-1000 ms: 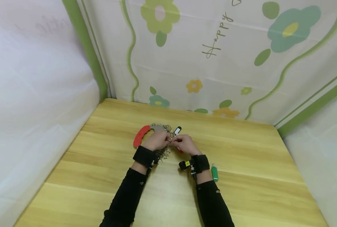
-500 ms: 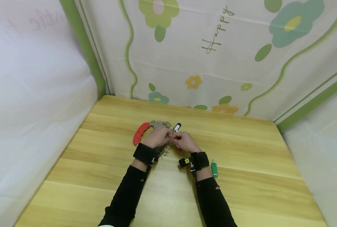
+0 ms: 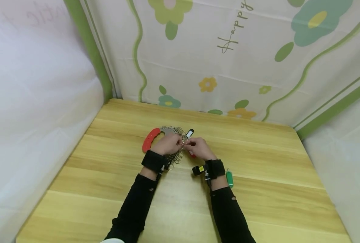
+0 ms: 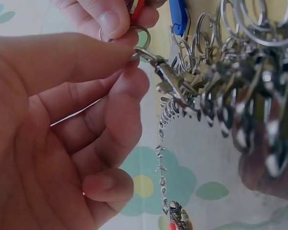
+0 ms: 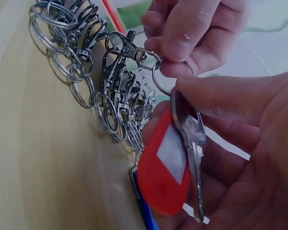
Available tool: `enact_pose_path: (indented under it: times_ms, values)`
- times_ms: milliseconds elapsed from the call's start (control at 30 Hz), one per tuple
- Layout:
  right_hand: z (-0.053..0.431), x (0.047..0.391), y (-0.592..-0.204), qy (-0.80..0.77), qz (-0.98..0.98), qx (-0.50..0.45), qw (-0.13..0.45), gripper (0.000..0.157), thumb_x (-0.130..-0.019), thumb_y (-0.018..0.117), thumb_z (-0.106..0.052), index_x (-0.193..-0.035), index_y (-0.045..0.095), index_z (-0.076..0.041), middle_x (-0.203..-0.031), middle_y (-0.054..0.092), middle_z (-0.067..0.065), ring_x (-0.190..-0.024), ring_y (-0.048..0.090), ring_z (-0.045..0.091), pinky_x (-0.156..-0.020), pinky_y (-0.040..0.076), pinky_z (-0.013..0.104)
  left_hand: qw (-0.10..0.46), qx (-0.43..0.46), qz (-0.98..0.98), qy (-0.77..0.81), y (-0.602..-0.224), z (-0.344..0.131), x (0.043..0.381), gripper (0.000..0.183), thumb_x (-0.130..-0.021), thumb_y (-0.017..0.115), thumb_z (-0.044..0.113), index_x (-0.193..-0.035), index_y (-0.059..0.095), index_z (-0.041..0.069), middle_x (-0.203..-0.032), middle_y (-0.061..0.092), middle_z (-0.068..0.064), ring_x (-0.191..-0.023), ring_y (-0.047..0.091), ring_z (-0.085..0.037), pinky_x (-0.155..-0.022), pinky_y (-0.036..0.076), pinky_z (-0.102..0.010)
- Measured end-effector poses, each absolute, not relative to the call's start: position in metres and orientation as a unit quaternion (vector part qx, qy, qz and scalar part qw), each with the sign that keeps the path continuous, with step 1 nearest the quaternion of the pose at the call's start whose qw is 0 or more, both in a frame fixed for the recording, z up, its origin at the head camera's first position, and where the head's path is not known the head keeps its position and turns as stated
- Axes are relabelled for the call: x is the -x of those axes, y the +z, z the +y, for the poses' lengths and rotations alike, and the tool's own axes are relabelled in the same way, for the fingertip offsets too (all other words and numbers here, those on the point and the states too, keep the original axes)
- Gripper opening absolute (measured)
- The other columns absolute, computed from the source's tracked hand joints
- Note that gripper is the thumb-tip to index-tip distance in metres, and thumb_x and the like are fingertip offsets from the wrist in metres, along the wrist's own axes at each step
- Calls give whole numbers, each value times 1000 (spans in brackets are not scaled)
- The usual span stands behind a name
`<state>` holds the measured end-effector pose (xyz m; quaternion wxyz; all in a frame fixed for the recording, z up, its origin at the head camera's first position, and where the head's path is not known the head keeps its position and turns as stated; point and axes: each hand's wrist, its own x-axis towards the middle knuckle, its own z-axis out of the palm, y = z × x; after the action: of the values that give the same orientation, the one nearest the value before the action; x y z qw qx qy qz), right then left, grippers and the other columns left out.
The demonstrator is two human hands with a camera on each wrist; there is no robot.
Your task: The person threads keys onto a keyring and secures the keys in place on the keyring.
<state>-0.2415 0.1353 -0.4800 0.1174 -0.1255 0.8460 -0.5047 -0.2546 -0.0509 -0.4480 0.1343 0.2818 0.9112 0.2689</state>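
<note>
My left hand [image 3: 168, 144] pinches the split ring at the end of a swivel clasp [image 4: 170, 79] between thumb and finger. My right hand [image 3: 198, 148] meets it, pinching the same split ring [image 5: 158, 82] near a red key tag [image 5: 163, 177] and a silver key [image 5: 195, 163], which hang beneath its thumb. Many more clasps with split rings [image 5: 84, 91] are strung along a metal hoop with a red curved handle [image 3: 150, 139], lying under and beside the left hand. Whether the key is threaded on the pinched ring is hard to tell.
A black-edged tag [image 3: 190, 132] lies just beyond the fingertips. A blue tag [image 5: 143, 206] shows among the clasps. By the right wrist a green key tag [image 3: 230, 178] lies on the wooden table [image 3: 274, 189]. White fabric walls [image 3: 40, 84] enclose the table.
Both hands stay fingertip to fingertip, with only small finger shifts. The head view has tilted slightly, so the backdrop sits a little higher in it.
</note>
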Motion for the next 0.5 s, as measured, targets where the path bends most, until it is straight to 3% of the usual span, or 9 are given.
enact_pose_path:
  times_ms: [200,500]
  values:
    - [137,243,-479,-494,853,122,114,12,-91,65,-19,-94,73,-10,-69,60,17,-48,45,16,-49,37,27,119,-277,916,264,-446,-51,255,17,-95,53,11,-87,67,7,-71,56,-1,-59,49,-13,-57,40,-25]
    - [137,243,-478,-473,864,134,106,10,-91,65,-18,-95,74,-16,-65,60,13,-48,47,16,-50,39,28,98,-281,920,256,-444,-51,254,18,-96,53,11,-82,65,10,-69,53,0,-58,47,-13,-56,37,-24]
